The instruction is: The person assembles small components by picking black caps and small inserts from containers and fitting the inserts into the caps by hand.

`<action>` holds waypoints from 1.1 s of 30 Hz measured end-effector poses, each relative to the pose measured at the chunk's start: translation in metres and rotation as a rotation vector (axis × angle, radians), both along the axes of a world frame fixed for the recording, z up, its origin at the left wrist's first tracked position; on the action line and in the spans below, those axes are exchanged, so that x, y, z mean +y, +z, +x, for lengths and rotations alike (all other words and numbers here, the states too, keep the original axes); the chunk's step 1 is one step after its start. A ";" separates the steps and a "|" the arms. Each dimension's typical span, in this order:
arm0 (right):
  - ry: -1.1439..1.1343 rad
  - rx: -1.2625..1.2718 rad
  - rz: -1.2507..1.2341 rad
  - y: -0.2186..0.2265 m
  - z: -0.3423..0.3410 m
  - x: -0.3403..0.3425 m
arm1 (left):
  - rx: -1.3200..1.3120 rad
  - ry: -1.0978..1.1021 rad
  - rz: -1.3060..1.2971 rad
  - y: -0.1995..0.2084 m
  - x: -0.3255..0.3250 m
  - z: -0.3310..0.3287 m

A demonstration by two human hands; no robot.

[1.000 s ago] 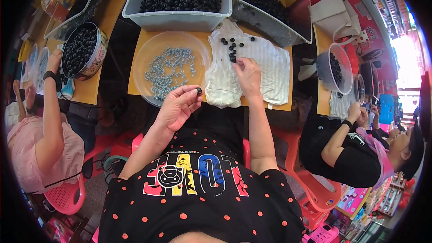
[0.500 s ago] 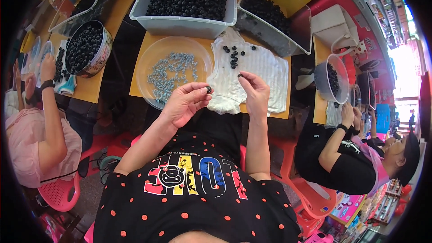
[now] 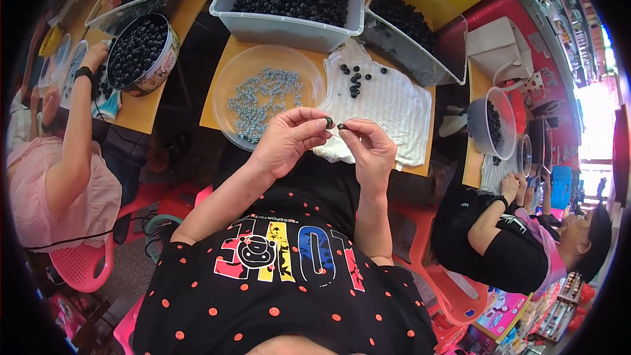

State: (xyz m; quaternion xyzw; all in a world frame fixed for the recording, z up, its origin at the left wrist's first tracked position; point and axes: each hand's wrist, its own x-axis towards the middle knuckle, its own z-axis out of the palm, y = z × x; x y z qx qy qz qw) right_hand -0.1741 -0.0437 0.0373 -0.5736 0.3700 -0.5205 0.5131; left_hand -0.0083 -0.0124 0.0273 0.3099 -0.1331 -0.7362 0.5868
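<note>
Over the near edge of the table, both my hands are raised with their fingertips almost meeting. Thumb and forefinger of my left hand pinch a small round black bead-like piece. A smaller dark piece sits in the pinch of my right hand; its exact shape is too small to tell. Just beyond lies a white ribbed cloth, bearing several loose black bead-like pieces. Left of it, a shallow round clear tray holds many small silvery-blue pieces.
A clear plastic box heaped with black pieces stands behind the tray. Another clear box is to its right. At left, a person in pink works by a round tin; at right sits a person in black.
My right hand has come down and inward, bringing its dark piece close to the one in my left hand. The whole view has shifted slightly. The left person's hand has moved toward the tin.
</note>
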 end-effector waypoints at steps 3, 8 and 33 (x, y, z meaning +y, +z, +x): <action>-0.014 0.127 -0.099 0.002 0.005 0.004 | -0.026 0.007 0.014 0.000 0.003 0.000; -0.027 0.274 -0.220 0.004 0.009 0.005 | -0.068 0.022 -0.006 -0.004 0.007 0.001; 0.329 0.003 0.172 -0.023 -0.005 0.009 | 0.019 -0.276 0.035 -0.018 0.006 0.013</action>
